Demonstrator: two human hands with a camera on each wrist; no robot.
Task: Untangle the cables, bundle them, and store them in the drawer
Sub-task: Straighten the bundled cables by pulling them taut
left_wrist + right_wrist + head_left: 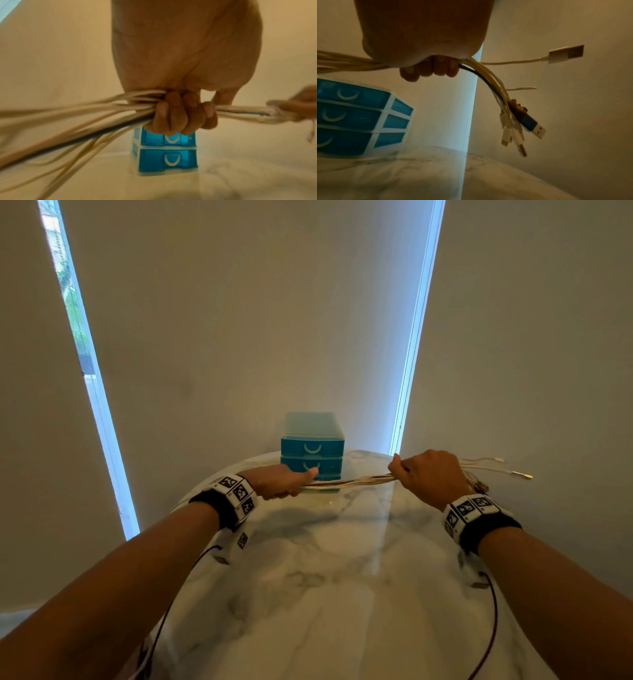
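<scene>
A bundle of several white cables and one black cable (349, 483) runs level between my two hands above the marble table (335, 559). My left hand (281, 483) grips its left part in a fist (180, 115); more cable (72, 121) trails out to the left of that fist. My right hand (430, 475) grips the right part (429, 67). Beyond it the plug ends (518, 129) hang loose, and one white USB plug (565, 54) sticks out sideways. The blue three-drawer unit (312, 451) stands behind the bundle, with the drawers that show closed.
The drawer unit sits at the table's far edge against a plain wall. Bright window strips (416, 337) run up on both sides. Thin dark wires (493, 631) from my wristbands lie on the near tabletop.
</scene>
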